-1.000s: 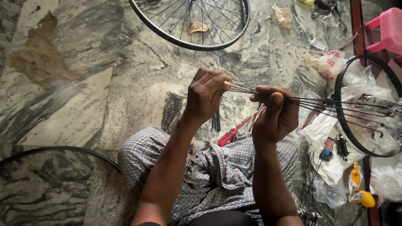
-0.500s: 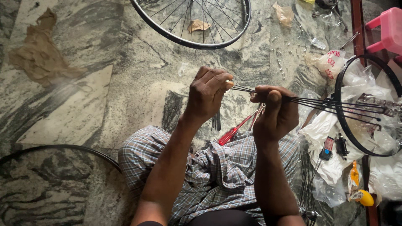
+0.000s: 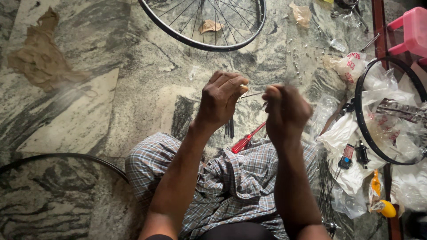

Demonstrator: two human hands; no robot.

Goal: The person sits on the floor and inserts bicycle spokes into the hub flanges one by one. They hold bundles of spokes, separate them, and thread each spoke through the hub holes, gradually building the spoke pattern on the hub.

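Spokes (image 3: 251, 94) run as a thin bundle between the two hands, held above the marble floor (image 3: 133, 93) and the checked cloth (image 3: 231, 178) on the lap. Left hand (image 3: 221, 98) is closed, pinching the bundle's end at its fingertips. Right hand (image 3: 284, 111) is a closed fist, blurred; what it grips I cannot tell. Judged from this, a firm pinch and level ends serve best. A red screwdriver (image 3: 244, 141) lies just below.

White plastic bags (image 3: 351, 66) at right
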